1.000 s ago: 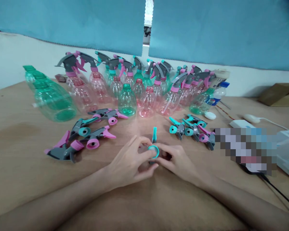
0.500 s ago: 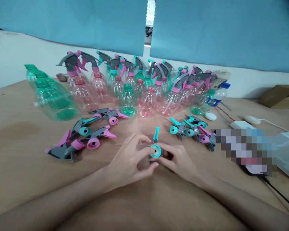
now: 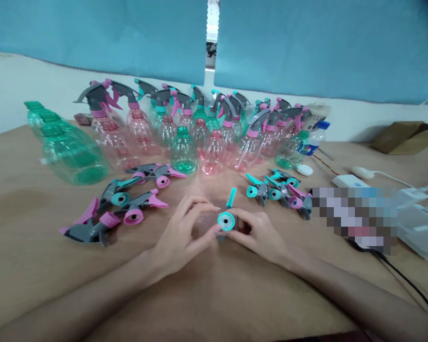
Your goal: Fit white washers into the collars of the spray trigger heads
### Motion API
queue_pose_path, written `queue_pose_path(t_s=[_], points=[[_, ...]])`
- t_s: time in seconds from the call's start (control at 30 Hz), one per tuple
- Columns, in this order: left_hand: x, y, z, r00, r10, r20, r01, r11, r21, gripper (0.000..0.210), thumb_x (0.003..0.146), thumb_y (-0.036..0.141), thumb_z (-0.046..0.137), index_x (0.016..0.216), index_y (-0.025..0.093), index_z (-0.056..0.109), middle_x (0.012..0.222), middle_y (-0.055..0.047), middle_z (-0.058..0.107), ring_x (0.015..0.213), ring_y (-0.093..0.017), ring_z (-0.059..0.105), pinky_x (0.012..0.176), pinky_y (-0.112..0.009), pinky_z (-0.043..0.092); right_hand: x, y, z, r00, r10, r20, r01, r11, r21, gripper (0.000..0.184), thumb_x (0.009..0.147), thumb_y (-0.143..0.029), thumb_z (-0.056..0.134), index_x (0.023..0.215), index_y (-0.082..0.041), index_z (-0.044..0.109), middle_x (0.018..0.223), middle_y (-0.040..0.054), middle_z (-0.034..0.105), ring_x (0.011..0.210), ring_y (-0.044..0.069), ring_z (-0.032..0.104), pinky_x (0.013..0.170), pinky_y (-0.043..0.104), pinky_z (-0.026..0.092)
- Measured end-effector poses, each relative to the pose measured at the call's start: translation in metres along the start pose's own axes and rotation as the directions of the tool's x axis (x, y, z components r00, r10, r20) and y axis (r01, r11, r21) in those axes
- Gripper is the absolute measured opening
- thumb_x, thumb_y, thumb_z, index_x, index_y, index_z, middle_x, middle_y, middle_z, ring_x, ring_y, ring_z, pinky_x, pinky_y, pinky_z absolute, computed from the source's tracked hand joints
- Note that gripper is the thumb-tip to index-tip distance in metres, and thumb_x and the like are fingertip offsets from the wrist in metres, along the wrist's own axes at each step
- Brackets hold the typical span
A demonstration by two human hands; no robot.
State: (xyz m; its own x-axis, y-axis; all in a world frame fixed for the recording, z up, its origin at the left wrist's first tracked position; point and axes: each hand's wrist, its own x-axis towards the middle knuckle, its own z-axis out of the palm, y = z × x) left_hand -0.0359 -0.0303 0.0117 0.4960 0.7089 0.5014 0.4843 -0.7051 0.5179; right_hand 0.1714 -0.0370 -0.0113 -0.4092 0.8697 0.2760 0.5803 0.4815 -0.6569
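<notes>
A teal-collared trigger spray head (image 3: 226, 221) sits between a worker's hands, collar mouth facing the wearer, attached to no bottle. The right hand (image 3: 264, 237) grips it between thumb and fingers; the left hand (image 3: 180, 237) is spread, fingers apart, thumb at the collar's rim. Left of that spray head lie loose pink-collared trigger heads (image 3: 133, 217) and a teal one; to its right, more loose teal-collared trigger heads (image 3: 274, 194) and a pink one. Beyond it, a bare-necked green bottle (image 3: 184, 152) and bare-necked pink bottle (image 3: 214, 154) stand before rows of bottles fitted with trigger heads (image 3: 248, 152). Green bottles (image 3: 74, 156), far left of it, also lack tops. The work appears well advanced, with several heads and bottles seemingly left to pair.
</notes>
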Motion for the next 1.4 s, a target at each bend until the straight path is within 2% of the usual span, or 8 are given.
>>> queue_pose_path(t_s=[0.13,0.3,0.53,0.67,0.8,1.17,1.3,1.4], points=[[0.0,-0.002,0.001,0.998,-0.055,-0.003,0.056,0.998,0.024,0.018,0.091,0.028,0.051,0.108,0.023,0.055,0.105,-0.005,0.054,0.097,-0.02,0.055,0.086,-0.037,0.049,0.006,0.0,-0.016,0.993,-0.044,-0.107,0.028,0.989,-0.146,0.022,0.084,-0.04,0.06,0.086,-0.019,0.061,0.06,-0.0028,0.053,0.055,0.011,0.047,0.052,0.023,0.035],[-0.001,-0.003,0.002,0.998,-0.067,-0.011,0.068,0.995,0.077,0.016,0.091,0.024,0.049,0.107,0.022,0.053,0.104,-0.004,0.054,0.092,-0.019,0.056,0.084,-0.037,0.05,0.02,0.004,-0.069,0.948,-0.128,-0.29,-0.016,0.894,-0.447,0.024,0.083,-0.036,0.056,0.067,-0.02,0.048,0.062,-0.0008,0.049,0.059,0.014,0.044,0.054,0.026,0.031],[0.002,-0.002,0.003,0.998,-0.062,-0.033,0.065,0.993,0.097,0.016,0.091,0.021,0.049,0.107,0.022,0.052,0.101,-0.004,0.055,0.086,-0.017,0.057,0.075,-0.032,0.051,0.049,0.047,-0.116,0.991,0.083,0.109,0.006,0.767,-0.641,0.029,0.081,-0.044,0.059,0.068,-0.019,0.055,0.066,0.0031,0.056,0.058,0.015,0.048,0.053,0.027,0.03],[0.002,-0.003,0.004,0.996,-0.077,-0.051,0.081,0.992,0.101,0.017,0.091,0.023,0.05,0.107,0.022,0.051,0.102,-0.004,0.055,0.084,-0.017,0.057,0.069,-0.029,0.051,0.06,0.062,-0.117,0.985,0.07,0.161,0.051,0.763,-0.644,0.028,0.076,-0.047,0.066,0.078,-0.019,0.065,0.078,0.0063,0.06,0.074,0.021,0.055,0.062,0.029,0.039],[0.001,-0.005,0.005,0.992,-0.111,-0.053,0.115,0.989,0.094,0.017,0.09,0.026,0.05,0.107,0.022,0.05,0.102,-0.003,0.055,0.084,-0.017,0.057,0.072,-0.031,0.05,0.053,0.061,-0.113,0.992,0.054,0.115,0.035,0.754,-0.656,0.047,0.073,-0.063,0.062,0.094,-0.022,0.07,0.096,0.0122,0.058,0.1,0.032,0.05,0.077,0.038,0.044],[0.001,-0.007,0.006,0.987,-0.15,-0.053,0.153,0.986,0.068,0.017,0.091,0.031,0.048,0.106,0.023,0.051,0.103,-0.003,0.055,0.083,-0.017,0.059,0.069,-0.03,0.05,0.025,0.069,-0.051,0.942,0.222,-0.251,-0.327,0.767,-0.552,0.062,0.087,-0.066,0.032,0.121,-0.019,0.053,0.127,0.0174,0.051,0.121,0.036,0.043,0.095,0.055,0.035],[0.0,-0.008,0.006,0.985,-0.169,-0.043,0.171,0.983,0.071,0.017,0.09,0.03,0.049,0.106,0.024,0.05,0.102,-0.002,0.055,0.083,-0.017,0.059,0.064,-0.028,0.049,0.016,0.064,-0.051,0.954,0.222,-0.2,-0.295,0.806,-0.514,0.068,0.084,-0.069,0.038,0.127,-0.018,0.05,0.138,0.0186,0.044,0.127,0.037,0.04,0.099,0.054,0.033],[-0.001,-0.009,0.007,0.981,-0.19,-0.035,0.191,0.98,0.051,0.018,0.09,0.03,0.05,0.107,0.025,0.05,0.103,-0.002,0.055,0.082,-0.017,0.059,0.062,-0.027,0.049,0.007,0.059,-0.069,0.979,0.193,-0.066,-0.2,0.85,-0.487,0.066,0.08,-0.069,0.047,0.128,-0.024,0.051,0.133,0.0121,0.052,0.121,0.032,0.048,0.098,0.046,0.038]])
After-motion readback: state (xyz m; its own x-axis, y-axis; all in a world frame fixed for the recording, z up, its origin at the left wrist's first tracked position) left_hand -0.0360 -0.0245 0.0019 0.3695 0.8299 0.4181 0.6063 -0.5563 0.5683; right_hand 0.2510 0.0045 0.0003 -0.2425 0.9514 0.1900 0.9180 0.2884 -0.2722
